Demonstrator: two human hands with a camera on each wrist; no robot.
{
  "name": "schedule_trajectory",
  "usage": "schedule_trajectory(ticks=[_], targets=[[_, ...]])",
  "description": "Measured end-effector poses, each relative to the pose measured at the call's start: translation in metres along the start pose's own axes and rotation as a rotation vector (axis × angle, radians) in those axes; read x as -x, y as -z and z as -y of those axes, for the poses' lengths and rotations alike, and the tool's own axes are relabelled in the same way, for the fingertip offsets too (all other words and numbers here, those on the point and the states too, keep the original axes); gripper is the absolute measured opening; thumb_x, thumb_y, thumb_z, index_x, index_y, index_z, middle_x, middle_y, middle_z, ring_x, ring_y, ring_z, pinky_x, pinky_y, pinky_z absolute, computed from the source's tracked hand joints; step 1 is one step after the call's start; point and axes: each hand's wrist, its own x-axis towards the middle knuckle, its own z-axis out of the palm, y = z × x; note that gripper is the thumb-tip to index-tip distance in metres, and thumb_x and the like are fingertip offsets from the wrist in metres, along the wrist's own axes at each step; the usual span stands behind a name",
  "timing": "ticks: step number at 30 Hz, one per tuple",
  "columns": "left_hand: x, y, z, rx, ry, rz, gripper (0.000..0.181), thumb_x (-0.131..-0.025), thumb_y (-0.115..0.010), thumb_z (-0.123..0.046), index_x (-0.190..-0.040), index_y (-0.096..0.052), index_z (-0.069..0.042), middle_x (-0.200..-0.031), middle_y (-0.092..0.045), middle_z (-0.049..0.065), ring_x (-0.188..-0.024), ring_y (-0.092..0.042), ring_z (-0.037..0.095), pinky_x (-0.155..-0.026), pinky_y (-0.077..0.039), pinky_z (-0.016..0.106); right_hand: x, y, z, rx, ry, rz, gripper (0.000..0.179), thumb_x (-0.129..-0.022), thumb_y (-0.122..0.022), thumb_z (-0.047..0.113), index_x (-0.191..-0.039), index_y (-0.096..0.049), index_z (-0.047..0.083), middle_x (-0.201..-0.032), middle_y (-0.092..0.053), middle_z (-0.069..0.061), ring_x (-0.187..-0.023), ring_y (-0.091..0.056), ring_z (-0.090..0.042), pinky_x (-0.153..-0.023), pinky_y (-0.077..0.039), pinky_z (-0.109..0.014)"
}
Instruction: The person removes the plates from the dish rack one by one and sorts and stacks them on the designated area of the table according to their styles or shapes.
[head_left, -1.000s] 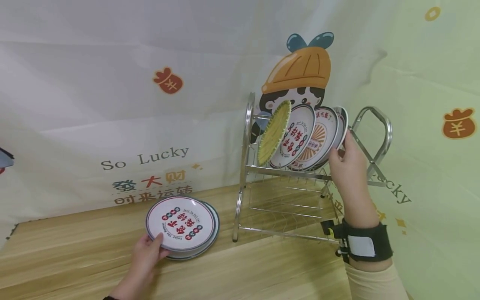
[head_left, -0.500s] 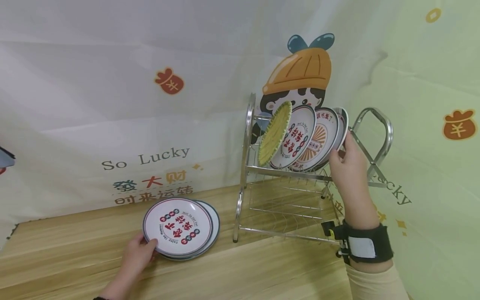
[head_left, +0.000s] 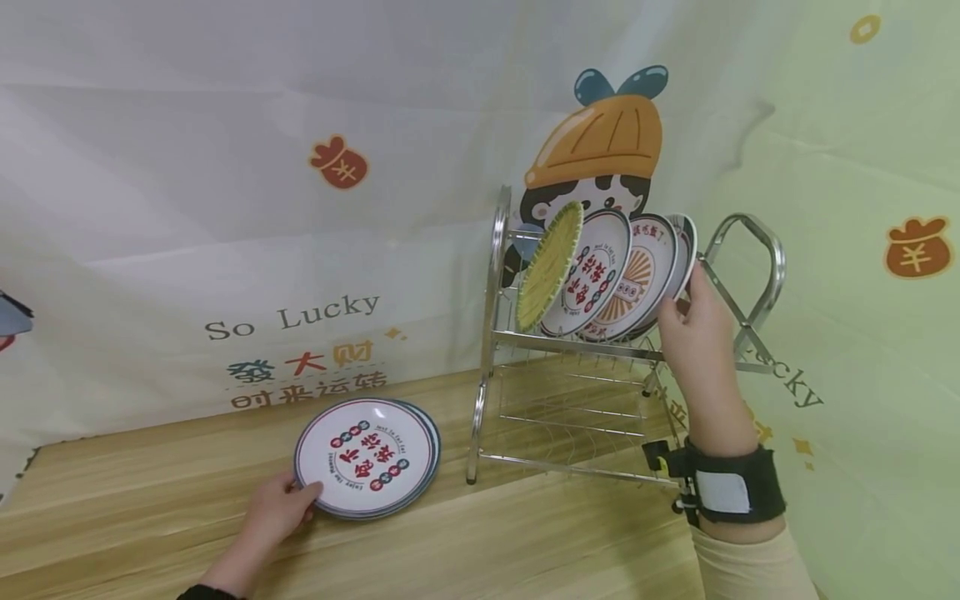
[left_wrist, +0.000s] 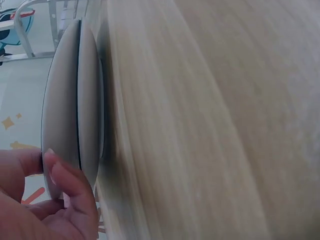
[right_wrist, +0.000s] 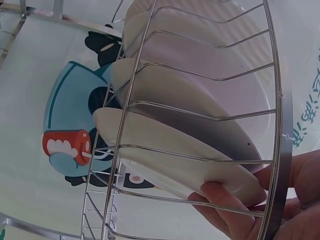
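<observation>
At the lower left in the head view, my left hand (head_left: pixel 279 506) pinches the near-left rim of a white plate (head_left: pixel 367 457) with red lettering. That plate lies over another plate (head_left: pixel 429 475), and only a strip of the lower one shows at the right. From the side, the left wrist view shows the stacked plates (left_wrist: pixel 61 115), with the thumb and curled fingers at the rim of the upper one. On the right, my right hand (head_left: pixel 699 333) grips the edge of the rightmost plate (head_left: pixel 687 237) in the metal dish rack (head_left: pixel 577 343); its fingers touch the plate's underside.
Also leaning in the rack's upper tier are a yellow-green plate (head_left: pixel 550 267), a red-lettered plate (head_left: pixel 592 275) and a plate with an orange ray pattern (head_left: pixel 637 275). The rack stands on a wooden table (head_left: pixel 150 483) against a printed cloth backdrop (head_left: pixel 225 167).
My left hand slid the upper plate a little left, then back right, so it now covers more of the lower plate. The right hand and the racked plates stayed in place.
</observation>
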Motion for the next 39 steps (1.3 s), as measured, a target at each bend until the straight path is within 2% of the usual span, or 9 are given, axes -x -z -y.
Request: schedule_trajectory(ticks=[4,11,20,28,36,38,39], targets=[[-0.004,-0.002,0.004,0.011,0.019,0.026,0.029,-0.084,-0.053,-0.015,-0.103,-0.049,0.008,-0.067,-0.053,0.008,-0.055,-0.052,0.014,-0.05,-0.048,0.026,0.001,0.0,0.001,-0.009,-0.011,0.016,0.053,-0.089,-0.038,0.009,-0.138,-0.024,0.022,-0.138,-0.033,-0.004,-0.11,-0.048,-0.031,-0.079,-0.049,-0.036],[-0.008,-0.001,0.007,0.012,0.052,0.054,0.05,-0.084,-0.053,-0.012,-0.124,-0.034,0.012,-0.071,-0.055,0.011,-0.055,-0.055,0.013,-0.052,-0.051,0.027,0.002,-0.001,-0.001,-0.024,-0.01,0.026,0.054,-0.089,-0.039,0.009,-0.139,-0.024,0.022,-0.136,-0.035,-0.008,-0.111,-0.047,-0.031,-0.078,-0.05,-0.036],[-0.012,-0.004,0.003,-0.062,0.037,0.068,0.054,-0.084,-0.055,-0.016,-0.124,-0.033,0.012,-0.067,-0.055,0.009,-0.051,-0.053,0.012,-0.049,-0.048,0.026,0.002,0.0,-0.002,-0.013,-0.006,0.009,0.053,-0.089,-0.038,0.008,-0.138,-0.026,0.021,-0.136,-0.036,-0.006,-0.109,-0.049,-0.03,-0.076,-0.05,-0.035],[-0.008,-0.004,-0.001,-0.114,0.03,0.074,0.052,-0.085,-0.054,-0.018,-0.122,-0.034,0.013,-0.076,-0.052,0.012,-0.054,-0.052,0.013,-0.05,-0.046,0.026,0.0,0.0,-0.001,-0.009,0.01,0.003,0.052,-0.088,-0.039,0.006,-0.137,-0.028,0.018,-0.135,-0.038,-0.008,-0.11,-0.048,-0.031,-0.08,-0.049,-0.036],[-0.007,-0.005,-0.001,-0.152,-0.008,0.061,0.053,-0.086,-0.054,-0.022,-0.121,-0.036,0.013,-0.074,-0.052,0.012,-0.053,-0.051,0.015,-0.049,-0.041,0.026,0.0,0.001,0.0,-0.006,0.012,0.0,0.051,-0.087,-0.039,0.006,-0.137,-0.029,0.017,-0.134,-0.038,-0.009,-0.11,-0.048,-0.032,-0.081,-0.048,-0.036],[-0.007,-0.005,0.0,-0.166,-0.021,0.052,0.055,-0.086,-0.054,-0.024,-0.123,-0.035,0.012,-0.076,-0.053,0.014,-0.055,-0.052,0.018,-0.049,-0.042,0.028,0.0,0.001,0.0,-0.009,0.004,0.006,0.052,-0.088,-0.039,0.006,-0.137,-0.028,0.018,-0.135,-0.036,-0.008,-0.11,-0.048,-0.031,-0.081,-0.048,-0.036],[-0.007,-0.005,0.0,-0.181,-0.024,0.046,0.059,-0.086,-0.054,-0.026,-0.125,-0.033,0.012,-0.084,-0.054,0.018,-0.064,-0.056,0.024,-0.056,-0.046,0.032,0.001,0.001,0.001,-0.011,-0.001,0.01,0.052,-0.088,-0.039,0.006,-0.137,-0.027,0.018,-0.136,-0.036,-0.007,-0.11,-0.048,-0.031,-0.081,-0.048,-0.036]])
